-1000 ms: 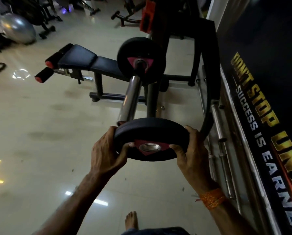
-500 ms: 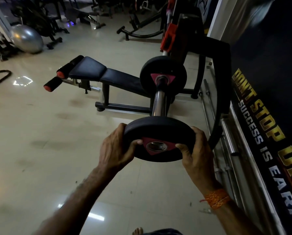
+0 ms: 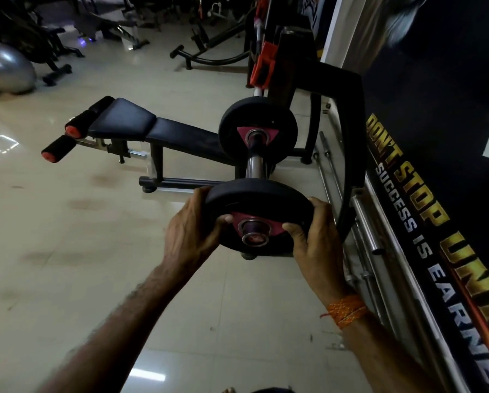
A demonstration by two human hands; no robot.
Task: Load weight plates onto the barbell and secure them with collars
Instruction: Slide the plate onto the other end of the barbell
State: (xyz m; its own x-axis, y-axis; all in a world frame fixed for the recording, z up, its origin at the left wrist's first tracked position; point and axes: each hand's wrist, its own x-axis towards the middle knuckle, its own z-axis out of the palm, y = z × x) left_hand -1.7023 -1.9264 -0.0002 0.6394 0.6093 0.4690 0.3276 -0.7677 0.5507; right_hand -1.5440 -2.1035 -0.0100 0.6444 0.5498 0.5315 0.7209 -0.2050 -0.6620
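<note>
Now | I'm gripping plate (image 3: 260, 199) with left hand (image 3: 192, 231) and right hand (image 3: 314, 239), at bar (image 3: 256, 163) end | risk: tilting could jam it.

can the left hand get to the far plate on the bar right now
Probably yes once freed: the left hand grips the near plate by its rim, and only bare bar lies between it and the far plate.

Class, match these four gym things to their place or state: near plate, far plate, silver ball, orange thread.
Things: 1 near plate; 2 far plate; 3 silver ball; 4 orange thread.
States: A round the wrist; B gripped by left hand and right hand; C far left edge; D farther along the bar, untouched.
Pairs: 1-B, 2-D, 3-C, 4-A.
</note>
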